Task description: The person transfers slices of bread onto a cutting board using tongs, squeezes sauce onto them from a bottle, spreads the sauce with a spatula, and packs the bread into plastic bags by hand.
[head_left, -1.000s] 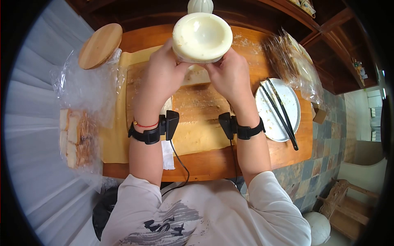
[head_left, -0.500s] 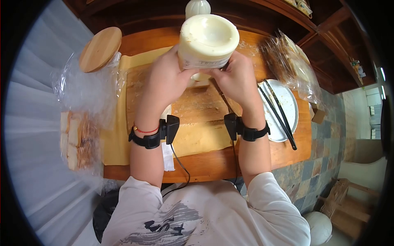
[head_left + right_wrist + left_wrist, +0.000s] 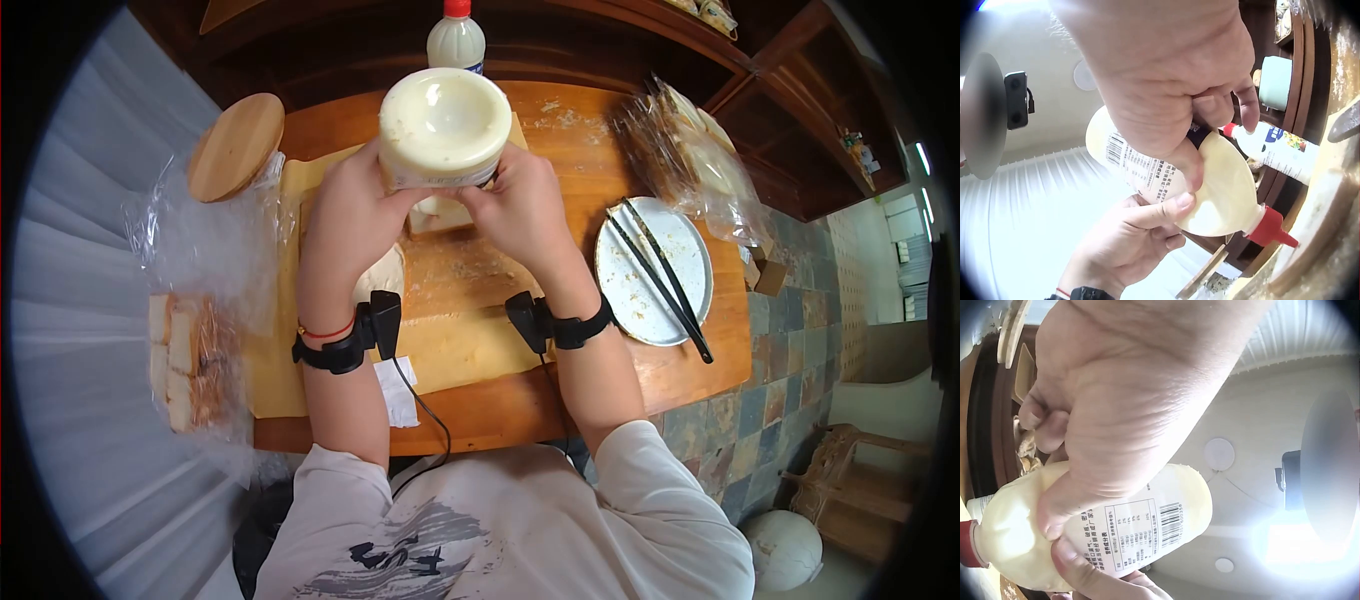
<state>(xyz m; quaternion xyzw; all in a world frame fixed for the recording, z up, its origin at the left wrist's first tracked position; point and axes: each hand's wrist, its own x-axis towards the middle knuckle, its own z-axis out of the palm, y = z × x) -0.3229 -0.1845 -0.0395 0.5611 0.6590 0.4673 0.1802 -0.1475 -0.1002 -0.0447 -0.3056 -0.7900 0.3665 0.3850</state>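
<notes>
Both hands grip an upturned squeeze bottle with pale cream contents and a printed label. My left hand holds its left side, and my right hand its right side, thumbs meeting on the near face. The bottle's red nozzle points down, its tip right at a white bread slice in the right wrist view. From the head, that slice shows only partly below the hands. A second pale round-edged slice lies on the wooden board, half covered by the left forearm.
Black tongs lie across a white plate at right. Behind it sits a plastic bag of bread. Another red-capped bottle stands at the back. A round wooden lid and bagged bread are at left.
Both hands have shifted left with the bottle, after a small move right. The head view has tilted, bringing the rear bottle's red cap and more of the second slice into sight.
</notes>
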